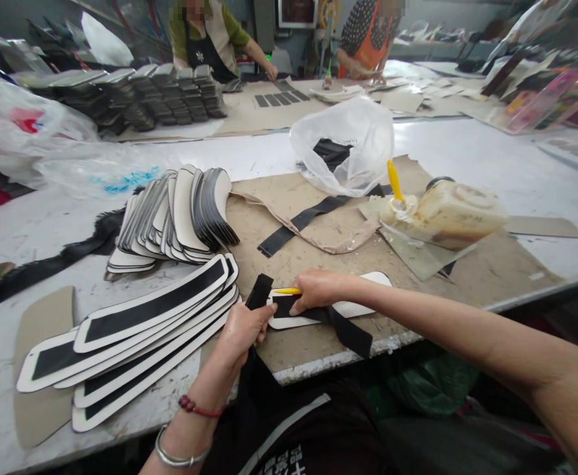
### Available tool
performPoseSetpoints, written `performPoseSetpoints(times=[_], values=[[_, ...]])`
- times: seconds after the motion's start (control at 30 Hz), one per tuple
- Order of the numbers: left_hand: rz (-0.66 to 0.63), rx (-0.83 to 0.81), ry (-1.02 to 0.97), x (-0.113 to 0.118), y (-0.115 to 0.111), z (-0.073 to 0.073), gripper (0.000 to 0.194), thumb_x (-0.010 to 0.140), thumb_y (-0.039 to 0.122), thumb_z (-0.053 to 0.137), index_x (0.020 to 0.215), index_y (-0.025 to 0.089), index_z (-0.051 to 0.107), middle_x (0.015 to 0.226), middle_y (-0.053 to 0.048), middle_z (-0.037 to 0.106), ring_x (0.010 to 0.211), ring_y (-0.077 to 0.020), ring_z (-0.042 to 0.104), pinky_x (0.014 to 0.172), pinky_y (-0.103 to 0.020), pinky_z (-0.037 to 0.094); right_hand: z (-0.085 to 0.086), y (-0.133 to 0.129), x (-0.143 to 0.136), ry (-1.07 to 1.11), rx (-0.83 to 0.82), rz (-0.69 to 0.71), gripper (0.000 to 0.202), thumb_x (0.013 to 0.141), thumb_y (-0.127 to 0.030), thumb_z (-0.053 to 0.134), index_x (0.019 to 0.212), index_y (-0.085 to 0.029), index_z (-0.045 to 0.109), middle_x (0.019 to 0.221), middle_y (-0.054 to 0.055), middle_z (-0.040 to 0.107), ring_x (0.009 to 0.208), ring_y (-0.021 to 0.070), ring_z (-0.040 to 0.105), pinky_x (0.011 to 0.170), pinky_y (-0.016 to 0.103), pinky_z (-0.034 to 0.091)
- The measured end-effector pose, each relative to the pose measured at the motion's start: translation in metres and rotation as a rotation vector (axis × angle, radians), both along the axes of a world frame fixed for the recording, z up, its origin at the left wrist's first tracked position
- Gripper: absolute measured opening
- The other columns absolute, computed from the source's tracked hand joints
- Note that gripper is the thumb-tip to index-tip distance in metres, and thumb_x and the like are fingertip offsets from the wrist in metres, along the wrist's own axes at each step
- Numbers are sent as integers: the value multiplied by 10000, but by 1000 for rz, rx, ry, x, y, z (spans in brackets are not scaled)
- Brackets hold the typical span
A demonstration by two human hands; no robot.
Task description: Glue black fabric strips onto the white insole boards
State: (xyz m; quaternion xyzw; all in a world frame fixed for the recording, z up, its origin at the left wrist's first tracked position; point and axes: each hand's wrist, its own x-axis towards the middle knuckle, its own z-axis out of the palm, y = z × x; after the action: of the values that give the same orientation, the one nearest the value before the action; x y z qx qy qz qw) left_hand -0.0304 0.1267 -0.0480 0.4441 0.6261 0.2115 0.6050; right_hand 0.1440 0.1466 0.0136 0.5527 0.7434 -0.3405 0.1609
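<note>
A white curved panel lies in front of me near the table edge, with a black strip along its left part. My left hand is closed at the panel's left end, pinching black strip material that sticks up above the fingers and hangs below them. My right hand presses the strip onto the panel with its fingertips. Also in its grip is a slim yellow tool, its tip pointing left; the tool's kind is not clear. Left of my hands lie several white panels faced with black strips.
Behind them leans a fanned stack of curved panels. A stained plastic container with a yellow handle sits at right, beside an open plastic bag of black pieces. Two co-workers stand across the table.
</note>
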Motion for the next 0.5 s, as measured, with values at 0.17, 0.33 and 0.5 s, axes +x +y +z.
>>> performPoseSetpoints(times=[0.17,0.33,0.5], values=[[-16,23,-24,-2,-2,-1,370,601,403,659,425,191,411,307,49,377,259,-66,323,289,-188,208,25,-36,58,35,17,-125,261,775,-375,569,836,-149,685,739,47,667,640,159,570,520,219,332],[-19,38,2,-2,-3,1,344,602,415,648,442,183,450,310,40,397,267,-75,340,296,-193,236,22,-69,107,-82,125,-383,292,833,-380,500,786,-142,662,701,39,643,624,157,562,524,225,328],[-31,58,57,-1,-4,2,392,591,446,651,396,186,432,292,25,394,268,-74,331,302,-199,238,0,-73,111,-275,218,-483,349,830,-441,509,915,-142,669,902,110,678,824,239,618,601,256,366]])
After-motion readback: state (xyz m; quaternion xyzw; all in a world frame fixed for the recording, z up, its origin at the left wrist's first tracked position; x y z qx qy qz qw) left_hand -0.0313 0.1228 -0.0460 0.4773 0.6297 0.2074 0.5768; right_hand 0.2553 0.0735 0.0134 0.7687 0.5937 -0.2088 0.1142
